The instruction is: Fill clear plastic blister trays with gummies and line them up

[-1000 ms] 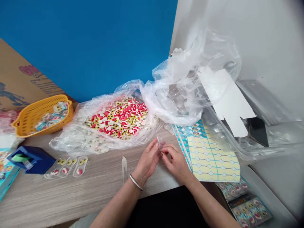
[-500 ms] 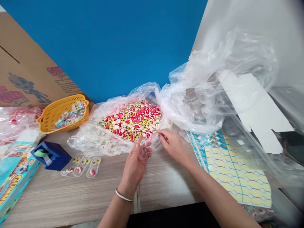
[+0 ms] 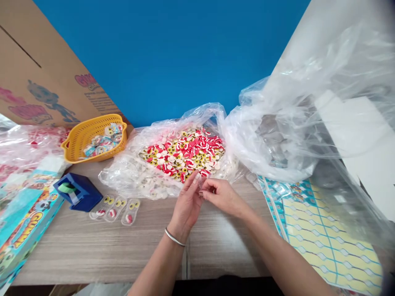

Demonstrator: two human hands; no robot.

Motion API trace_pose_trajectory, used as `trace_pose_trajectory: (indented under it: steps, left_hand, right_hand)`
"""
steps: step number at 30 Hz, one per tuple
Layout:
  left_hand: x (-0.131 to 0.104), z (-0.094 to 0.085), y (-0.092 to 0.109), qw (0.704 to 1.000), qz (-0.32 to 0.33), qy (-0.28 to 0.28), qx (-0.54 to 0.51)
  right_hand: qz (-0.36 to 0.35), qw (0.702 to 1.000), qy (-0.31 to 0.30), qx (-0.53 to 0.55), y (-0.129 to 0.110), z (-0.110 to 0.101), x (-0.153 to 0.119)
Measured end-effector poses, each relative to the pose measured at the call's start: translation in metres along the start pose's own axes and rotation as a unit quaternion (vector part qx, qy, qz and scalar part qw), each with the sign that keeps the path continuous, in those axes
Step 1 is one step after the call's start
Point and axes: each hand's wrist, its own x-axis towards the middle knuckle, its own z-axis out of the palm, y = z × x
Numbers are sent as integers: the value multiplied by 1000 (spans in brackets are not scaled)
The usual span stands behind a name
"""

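Observation:
My left hand [image 3: 189, 203] holds a small clear plastic tray [image 3: 201, 181] just in front of the candy pile. The fingers of my right hand [image 3: 220, 196] are pinched at the tray's right side; anything between them is too small to make out. Behind both hands lies an open clear bag with a heap of red, white and yellow gummy pieces [image 3: 188, 152]. To the left on the table, several clear trays [image 3: 130, 211] hold yellow eye-shaped pieces and red-and-white pieces.
A blue tape dispenser [image 3: 77, 192] and a yellow basket [image 3: 74, 142] of wrapped pieces stand at the left, near a printed box [image 3: 32, 224]. At right are yellow sticker sheets [image 3: 311, 228] and a large clear bag [image 3: 247, 142] of trays. A blue panel stands behind.
My right hand has come in from the candy pile's edge to meet my left hand at the clear tray. The view has shifted, so the surroundings sit further right.

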Motion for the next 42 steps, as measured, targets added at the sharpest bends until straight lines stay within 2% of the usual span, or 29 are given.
trace_pose_trajectory:
  steps: [6, 10, 12, 13, 15, 17, 19, 22, 24, 30, 34, 37, 40, 42]
  left_hand:
    - [0, 2, -5, 999, 9, 3, 35]
    - [-3, 6, -6, 999, 17, 4, 46]
    - [-3, 8, -4, 999, 23, 2, 42]
    - [-2, 9, -2, 999, 25, 4, 40]
    - [0, 10, 3, 999, 23, 15, 37]
    - [3, 11, 9, 999, 13, 36, 32]
    - [7, 10, 13, 998, 4, 53, 27]
    - [11, 9, 15, 997, -3, 70, 31]
    - [12, 8, 13, 996, -4, 78, 38]
    - [15, 3, 9, 997, 3, 69, 43]
    - [16, 2, 8, 996, -1, 73, 56]
    - [16, 4, 8, 995, -3, 76, 65]
    - [16, 5, 9, 994, -4, 84, 73]
    - [16, 6, 9, 993, -5, 85, 78]
  right_hand:
    - [49, 983, -2, 175, 14, 9, -7]
    - [31, 982, -28, 182, 17, 2, -4]
    - [28, 988, -32, 149, 17, -6, 1]
    - [27, 993, -12, 112, 16, -10, 5]
    - [17, 998, 62, -20, 14, -20, 17]
    - [9, 975, 104, -197, 12, -27, 32]
    - [22, 937, 71, -341, 11, -29, 45]
    - [46, 896, 15, -441, 14, -27, 58]
    - [54, 890, 16, -453, 18, -25, 60]
    - [59, 908, 37, -414, 20, -31, 61]
    - [61, 887, 3, -457, 17, -28, 68]
    - [63, 883, 14, -465, 19, -26, 71]
    - [41, 898, 45, -437, 21, -27, 64]
    - [0, 916, 84, -392, 20, -27, 53]
